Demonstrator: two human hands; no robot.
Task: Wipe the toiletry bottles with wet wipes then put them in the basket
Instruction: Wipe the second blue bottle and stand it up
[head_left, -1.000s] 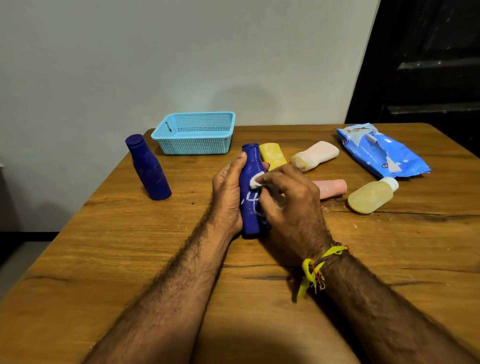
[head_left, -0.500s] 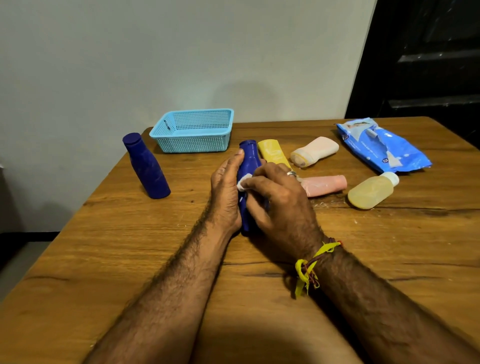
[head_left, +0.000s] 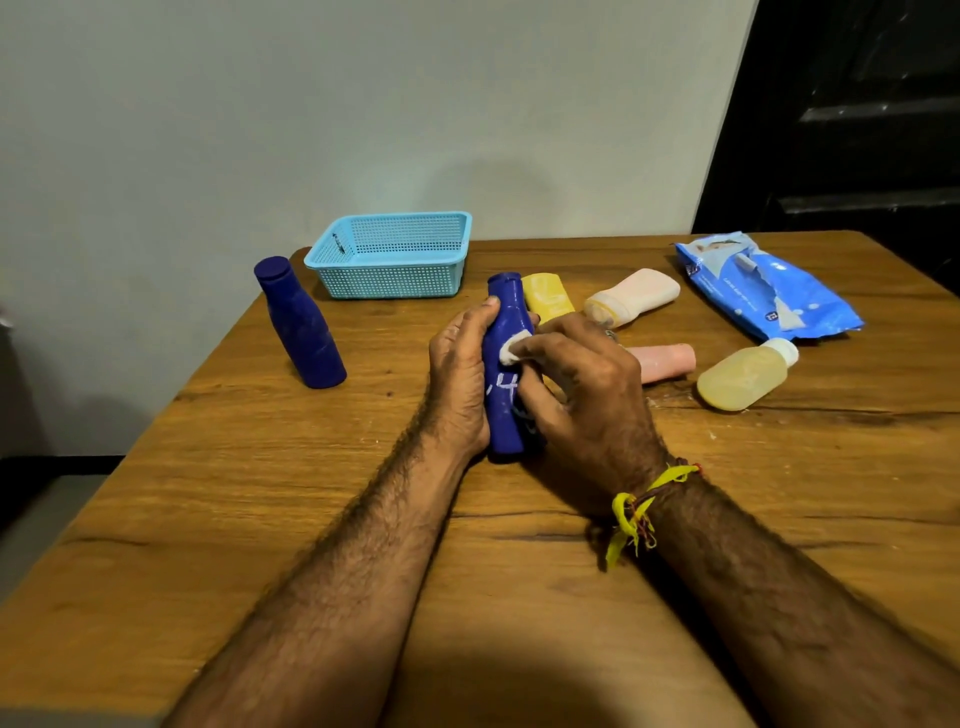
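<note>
Little can be read here. The dark blue bottle (head_left: 505, 374) held between both hands bears white marks just below the fingers (head_left: 524, 347) of the right hand — they look like a "4" with a stroke beside it, partly hidden. The blue wipes pack (head_left: 763, 288), well to the right of the fingers, carries white print — too small to read.

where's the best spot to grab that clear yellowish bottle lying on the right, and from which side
Probably the wide middle of the yellowish bottle, coming from above. It lies on its side on the table, white cap toward the wipes pack, with both long flanks free. The pink tube lies close on its left, so avoid coming from there.
</note>
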